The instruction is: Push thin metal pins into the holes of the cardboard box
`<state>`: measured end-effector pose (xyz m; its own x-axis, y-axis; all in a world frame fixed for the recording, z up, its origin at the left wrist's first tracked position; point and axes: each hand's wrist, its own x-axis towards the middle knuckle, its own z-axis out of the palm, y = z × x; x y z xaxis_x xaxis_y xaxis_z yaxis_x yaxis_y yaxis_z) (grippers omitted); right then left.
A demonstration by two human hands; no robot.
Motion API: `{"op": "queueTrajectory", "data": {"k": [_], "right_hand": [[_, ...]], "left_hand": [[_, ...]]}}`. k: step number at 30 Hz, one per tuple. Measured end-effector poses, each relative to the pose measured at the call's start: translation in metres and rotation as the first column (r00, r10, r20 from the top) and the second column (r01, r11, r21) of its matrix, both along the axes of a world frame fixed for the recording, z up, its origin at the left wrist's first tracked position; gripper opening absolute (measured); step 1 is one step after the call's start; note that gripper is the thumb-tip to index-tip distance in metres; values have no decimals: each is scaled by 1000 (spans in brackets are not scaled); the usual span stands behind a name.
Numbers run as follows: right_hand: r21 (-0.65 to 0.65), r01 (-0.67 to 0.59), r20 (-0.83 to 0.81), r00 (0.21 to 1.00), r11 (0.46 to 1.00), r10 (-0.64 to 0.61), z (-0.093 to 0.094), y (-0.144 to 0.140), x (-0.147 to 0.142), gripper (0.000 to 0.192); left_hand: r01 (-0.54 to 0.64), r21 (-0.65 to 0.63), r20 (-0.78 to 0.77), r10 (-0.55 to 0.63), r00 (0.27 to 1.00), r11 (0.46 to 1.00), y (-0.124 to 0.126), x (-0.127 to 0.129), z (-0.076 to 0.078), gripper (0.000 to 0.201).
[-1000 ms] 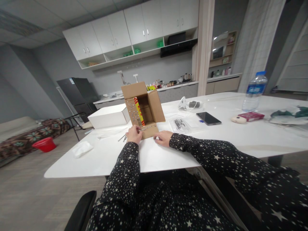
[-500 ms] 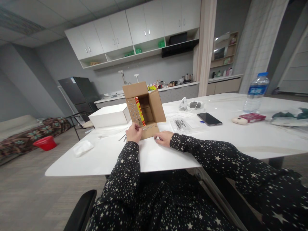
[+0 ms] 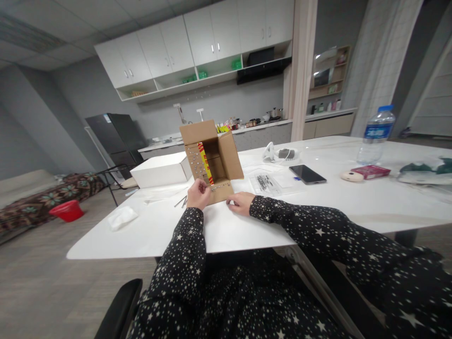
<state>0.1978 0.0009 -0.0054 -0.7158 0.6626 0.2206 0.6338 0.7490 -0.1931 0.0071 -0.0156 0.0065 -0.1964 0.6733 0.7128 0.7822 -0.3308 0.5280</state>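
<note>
An open cardboard box (image 3: 231, 155) stands on the white table with its flaps spread. Small pale dots stick in rows on its left flap (image 3: 193, 153), beside a yellow and red strip (image 3: 205, 163), and along the bottom flap (image 3: 219, 192). My left hand (image 3: 198, 194) is at the lower left corner of the box, thumb and forefinger pinched together; whatever lies between them is too small to make out. My right hand (image 3: 241, 203) rests on the table, its loosely bent fingers apart at the bottom flap's right edge. Thin dark sticks (image 3: 181, 201) lie left of the box.
Behind on the left is a white box (image 3: 160, 170); a crumpled white tissue (image 3: 122, 217) lies nearer. To the right are a clear plastic bag (image 3: 266, 183), a phone (image 3: 307, 174), a white device (image 3: 278, 153), a pink pack (image 3: 376, 172) and a water bottle (image 3: 376, 136).
My left hand has shifted very slightly up and right by the box's lower corner. My right hand and the box stay where they were.
</note>
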Motion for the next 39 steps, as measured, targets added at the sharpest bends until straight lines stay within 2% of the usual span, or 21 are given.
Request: {"op": "queueTrajectory", "data": {"k": [4,9,17,39], "right_hand": [[-2,2,0,1000,1000,-2,2,-1,0,24],[2,-38,-22,999,999,38,4,-2,3,25],[28,-57,-18,998,998,58,5,-3,3,27],[-1,20,24,1000,1000,-20,2,-1,-2,30]], "left_hand": [[68,-126,-42,-74,996,990,2,2,-4,5],[162,-278,-106,-198,974,947,4,4,-10,5],[228,-370,-214,-322,923,900,8,5,-14,9],[141,-420,-377,-313,872,897,16,3,-21,16]]}}
